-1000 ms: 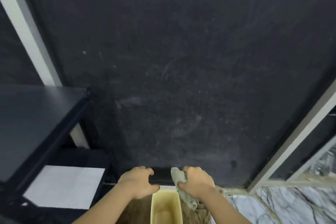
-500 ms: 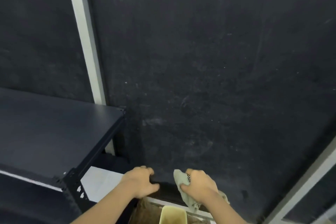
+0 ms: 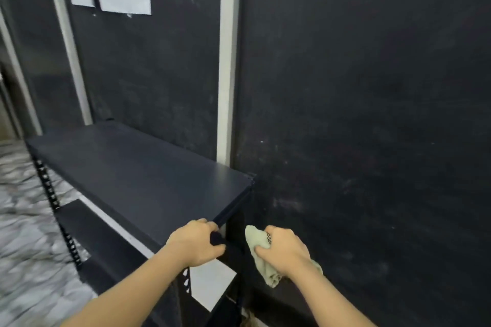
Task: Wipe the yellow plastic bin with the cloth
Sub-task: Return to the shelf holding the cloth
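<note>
Dark wall panels rise behind a black shelf; the left hand grips a dark bar at the shelf's corner, fingers curled tight; the right hand clutches the pale cloth; no yellow bin shows.

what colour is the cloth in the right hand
Pale greenish beige; the cloth bunched in the right hand shows in the head view.
</note>
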Demonstrator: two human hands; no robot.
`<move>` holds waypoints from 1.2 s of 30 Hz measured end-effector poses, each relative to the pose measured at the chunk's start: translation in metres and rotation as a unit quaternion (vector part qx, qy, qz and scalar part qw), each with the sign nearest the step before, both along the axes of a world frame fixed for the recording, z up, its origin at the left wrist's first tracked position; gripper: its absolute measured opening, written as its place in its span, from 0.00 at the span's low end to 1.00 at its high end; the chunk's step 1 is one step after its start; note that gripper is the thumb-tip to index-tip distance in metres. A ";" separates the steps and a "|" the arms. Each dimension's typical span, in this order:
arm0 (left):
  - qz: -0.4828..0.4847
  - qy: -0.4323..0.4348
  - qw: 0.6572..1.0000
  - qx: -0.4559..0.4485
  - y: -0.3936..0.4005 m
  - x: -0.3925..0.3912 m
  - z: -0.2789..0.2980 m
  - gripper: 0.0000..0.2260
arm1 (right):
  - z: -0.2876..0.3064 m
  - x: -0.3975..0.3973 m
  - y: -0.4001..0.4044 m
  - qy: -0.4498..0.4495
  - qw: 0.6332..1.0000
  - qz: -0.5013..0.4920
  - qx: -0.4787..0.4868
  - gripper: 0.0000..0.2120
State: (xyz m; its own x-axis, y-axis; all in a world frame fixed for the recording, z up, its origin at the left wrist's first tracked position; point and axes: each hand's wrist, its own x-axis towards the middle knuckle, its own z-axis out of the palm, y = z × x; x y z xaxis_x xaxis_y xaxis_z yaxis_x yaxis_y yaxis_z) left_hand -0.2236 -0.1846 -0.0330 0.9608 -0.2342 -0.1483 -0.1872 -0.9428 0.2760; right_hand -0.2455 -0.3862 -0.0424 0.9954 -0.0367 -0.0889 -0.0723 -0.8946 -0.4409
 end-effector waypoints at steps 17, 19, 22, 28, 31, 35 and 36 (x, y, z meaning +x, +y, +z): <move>0.058 -0.002 0.998 0.004 0.136 0.148 -0.022 0.32 | -0.012 0.170 0.158 -0.125 0.992 0.020 -0.015 0.15; 0.051 -0.018 0.999 -0.002 0.140 0.155 -0.037 0.33 | -0.025 0.176 0.159 -0.121 0.992 0.015 -0.043 0.17; 0.046 -0.057 0.997 -0.002 0.140 0.162 -0.053 0.35 | -0.031 0.186 0.160 -0.111 0.991 0.023 -0.070 0.18; 0.038 -0.090 0.995 0.016 0.135 0.170 -0.066 0.44 | -0.034 0.197 0.156 -0.106 0.989 0.032 -0.098 0.18; 0.037 -0.098 0.994 0.022 0.133 0.172 -0.066 0.46 | -0.034 0.197 0.154 -0.111 0.988 0.032 -0.102 0.18; 0.044 -0.097 0.994 0.020 0.131 0.169 -0.066 0.43 | -0.033 0.193 0.154 -0.123 0.986 0.034 -0.109 0.18; 0.047 -0.104 0.993 0.007 0.132 0.170 -0.065 0.42 | -0.032 0.194 0.155 -0.130 0.985 0.035 -0.109 0.18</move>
